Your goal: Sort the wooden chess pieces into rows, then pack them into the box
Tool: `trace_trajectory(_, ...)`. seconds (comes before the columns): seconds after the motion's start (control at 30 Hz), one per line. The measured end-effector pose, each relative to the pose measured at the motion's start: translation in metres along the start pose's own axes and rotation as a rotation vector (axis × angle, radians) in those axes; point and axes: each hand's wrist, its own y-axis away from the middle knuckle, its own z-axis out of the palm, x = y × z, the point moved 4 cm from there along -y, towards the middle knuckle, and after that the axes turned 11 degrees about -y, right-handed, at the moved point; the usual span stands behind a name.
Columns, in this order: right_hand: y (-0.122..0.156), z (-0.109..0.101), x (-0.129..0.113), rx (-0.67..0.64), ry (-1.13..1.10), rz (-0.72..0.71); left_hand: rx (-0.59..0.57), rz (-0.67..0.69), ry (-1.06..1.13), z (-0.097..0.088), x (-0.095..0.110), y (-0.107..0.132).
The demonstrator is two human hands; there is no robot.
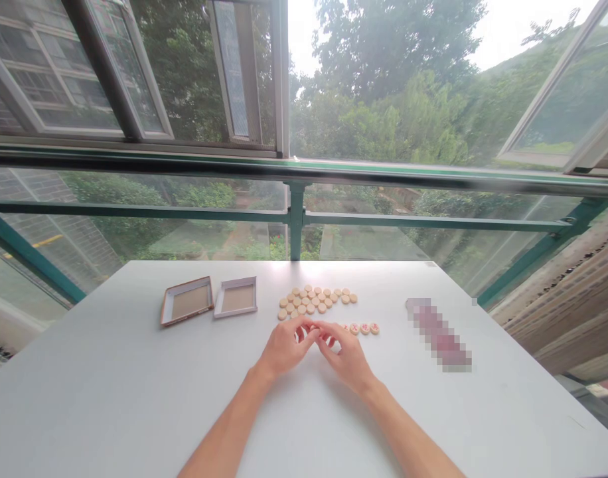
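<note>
My left hand [288, 345] and my right hand [348, 358] meet over the middle of the white table, fingertips pinched together. Whatever lies between the fingers is too small and hidden to make out. Just beyond them is a loose cluster of round wooden Chinese chess pieces [310, 309], with no markings visible on their tops. Right of my right hand's fingers, a short row of Chinese chess pieces [364, 328] lies with red characters facing up. Its left end is partly covered by that hand.
Two shallow open box halves stand at the back left: a brown-edged box tray [187, 302] and a paler box tray [237, 297] beside it. A blurred reddish long item [441, 335] lies on the right of the table [135, 392]. Behind the far edge runs a green railing [297, 219].
</note>
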Motion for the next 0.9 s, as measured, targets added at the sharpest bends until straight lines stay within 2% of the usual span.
trace_trajectory(0.17, -0.001, -0.002, 0.000, 0.043, 0.013, 0.000, 0.077, -0.078, -0.074, -0.014, -0.009, -0.004)
trace_trajectory(0.3, -0.002, -0.005, -0.001, 0.061, 0.031, -0.001, 0.036, -0.140, -0.206, -0.019, -0.015, -0.004)
trace_trajectory(0.5, -0.001, -0.009, -0.002, 0.097, 0.036, 0.049, -0.038, -0.165, -0.423, -0.015, -0.020, -0.001)
trace_trajectory(0.9, -0.002, -0.009, -0.003, 0.118, 0.040, 0.050, -0.036, -0.184, -0.457, -0.009, -0.020, -0.001)
